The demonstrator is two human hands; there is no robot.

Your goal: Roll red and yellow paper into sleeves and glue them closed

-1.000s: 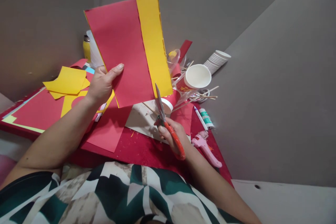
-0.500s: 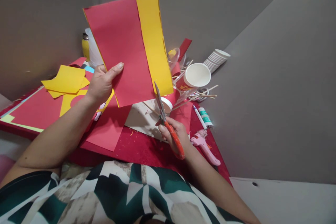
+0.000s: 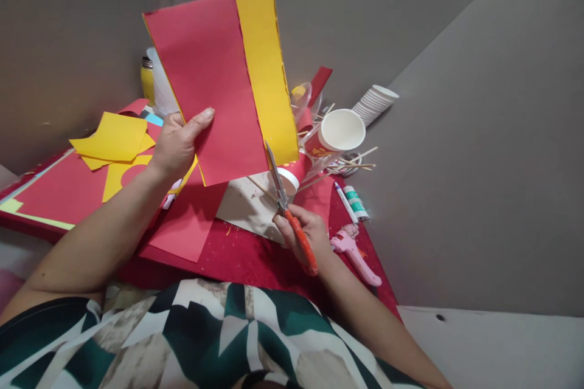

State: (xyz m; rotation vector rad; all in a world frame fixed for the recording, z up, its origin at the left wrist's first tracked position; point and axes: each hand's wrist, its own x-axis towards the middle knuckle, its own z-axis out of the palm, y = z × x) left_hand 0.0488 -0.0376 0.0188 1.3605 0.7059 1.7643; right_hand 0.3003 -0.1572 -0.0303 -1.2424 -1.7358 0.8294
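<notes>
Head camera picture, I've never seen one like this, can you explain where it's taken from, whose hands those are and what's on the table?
No machine here: a camera worn on a person's head looks down at their own bare hands. The left hand holds up a red paper sheet with a yellow strip. The right hand grips orange-handled scissors, blades pointing up at the sheet's lower edge. On the red table lie yellow paper pieces, a white paper cup on its side, a stack of white cups, wooden sticks and a pink glue gun.
</notes>
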